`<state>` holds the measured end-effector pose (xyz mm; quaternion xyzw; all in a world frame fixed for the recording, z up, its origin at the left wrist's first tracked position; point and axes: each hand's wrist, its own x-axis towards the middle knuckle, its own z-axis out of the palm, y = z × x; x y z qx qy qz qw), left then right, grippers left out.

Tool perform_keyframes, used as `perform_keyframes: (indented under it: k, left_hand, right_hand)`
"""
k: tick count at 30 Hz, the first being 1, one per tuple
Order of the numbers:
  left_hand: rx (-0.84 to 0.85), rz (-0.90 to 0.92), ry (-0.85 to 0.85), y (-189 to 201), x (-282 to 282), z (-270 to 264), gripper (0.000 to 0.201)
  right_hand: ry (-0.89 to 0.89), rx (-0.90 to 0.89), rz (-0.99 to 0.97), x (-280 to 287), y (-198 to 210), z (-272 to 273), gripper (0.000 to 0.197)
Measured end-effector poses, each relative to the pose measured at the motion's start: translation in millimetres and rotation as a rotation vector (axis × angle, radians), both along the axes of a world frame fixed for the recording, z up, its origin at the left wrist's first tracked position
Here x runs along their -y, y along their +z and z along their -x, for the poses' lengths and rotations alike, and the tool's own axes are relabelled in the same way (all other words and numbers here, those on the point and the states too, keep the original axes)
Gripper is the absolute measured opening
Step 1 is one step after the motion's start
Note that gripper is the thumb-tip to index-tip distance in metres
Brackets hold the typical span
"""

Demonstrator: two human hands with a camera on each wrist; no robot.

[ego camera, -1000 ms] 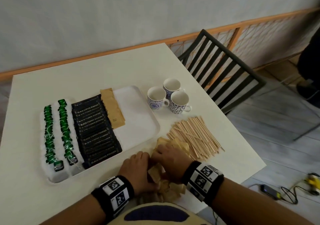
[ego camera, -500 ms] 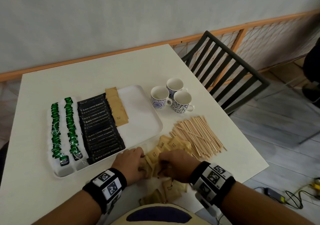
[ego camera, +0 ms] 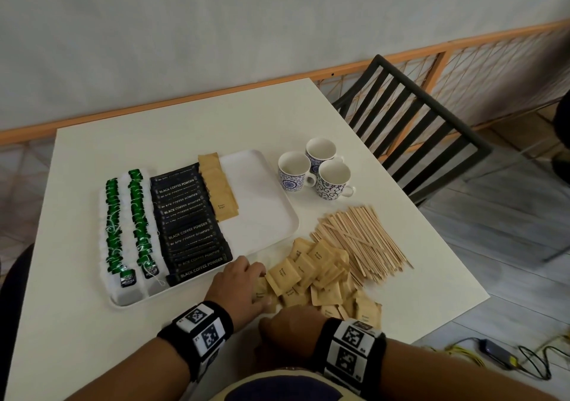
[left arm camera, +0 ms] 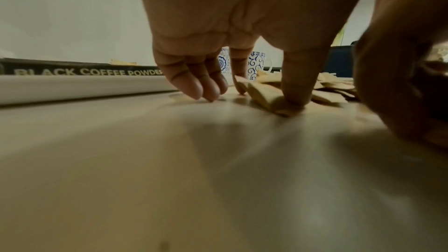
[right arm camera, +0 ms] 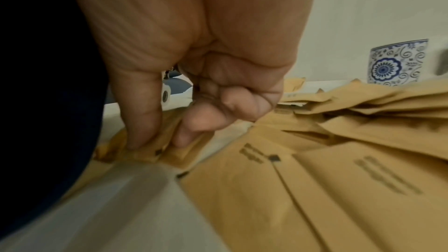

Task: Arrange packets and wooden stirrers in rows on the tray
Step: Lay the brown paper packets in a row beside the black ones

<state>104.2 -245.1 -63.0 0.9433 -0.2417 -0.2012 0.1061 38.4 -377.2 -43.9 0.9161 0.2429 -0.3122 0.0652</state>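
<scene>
The left hand (ego camera: 239,288) pins, the right hand (ego camera: 287,329) seemingly pinches, brown packets (ego camera: 311,274): square them before traying.

1. A white rectangular plastic tray (ego camera: 262,215) lies flat on the table, its right part bare.
2. On it, from the left: two rows of green-tagged tea bags (ego camera: 126,224), a row of black coffee powder sachets (ego camera: 191,224), and a short row of brown paper sugar packets (ego camera: 217,189).
3. A loose heap of brown sugar packets (ego camera: 317,277) lies just off the tray's near right corner.
4. A pile of thin wooden stirrers (ego camera: 361,240) touches the heap's right side.
</scene>
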Motion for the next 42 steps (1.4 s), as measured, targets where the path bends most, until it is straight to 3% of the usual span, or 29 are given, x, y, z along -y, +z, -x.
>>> perform_keyframes:
  k: [1,2,7,10,14,18,22,28,31,34,36,40,42]
  left_hand:
    - [-0.003,-0.013,-0.005,0,0,-1,0.054]
    - [-0.005,-0.027,-0.007,-1,1,-2,0.052]
    - [-0.044,-0.043,0.031,3,-5,-11,0.043]
    - [-0.130,0.043,0.112,0,-15,-13,0.030]
    - [-0.183,0.078,0.151,-2,-24,-13,0.023]
    - [-0.244,0.128,0.189,0,-30,-14,0.032]
    - [-0.349,0.231,0.193,8,-41,-12,0.036]
    - [-0.396,0.406,0.251,13,-65,-8,0.036]
    - [-0.412,0.524,0.334,20,-73,-8,0.029]
    - [-0.453,0.630,0.408,27,-79,-12,0.032]
    - [-0.529,0.756,0.443,37,-76,-14,0.015]
    - [-0.586,0.880,0.483,53,-66,-24,0.047]
    - [-0.538,0.881,0.494,56,-64,-29,0.028]
  right_hand:
    - [-0.017,-0.123,-0.121,3,2,-2,0.015]
    - [-0.075,-0.197,-0.183,10,9,-3,0.018]
    - [-0.175,-0.115,-0.242,6,11,-13,0.020]
    - [-0.203,-0.025,-0.283,8,11,-16,0.022]
    - [-0.106,0.072,-0.298,8,7,-12,0.040]
    - [-0.116,0.018,-0.286,4,7,-11,0.048]
    - [-0.174,-0.038,-0.266,2,12,-16,0.037]
    - [-0.023,-0.006,-0.203,-1,10,-21,0.028]
    - [-0.210,-0.090,-0.352,6,26,-33,0.031]
    - [-0.415,-0.018,-0.575,10,46,-55,0.020]
    - [-0.613,-0.030,-0.753,8,52,-71,0.022]
    - [-0.908,-0.256,-1.106,0,55,-95,0.012]
    - [-0.971,-0.333,-1.224,-3,56,-102,0.011]
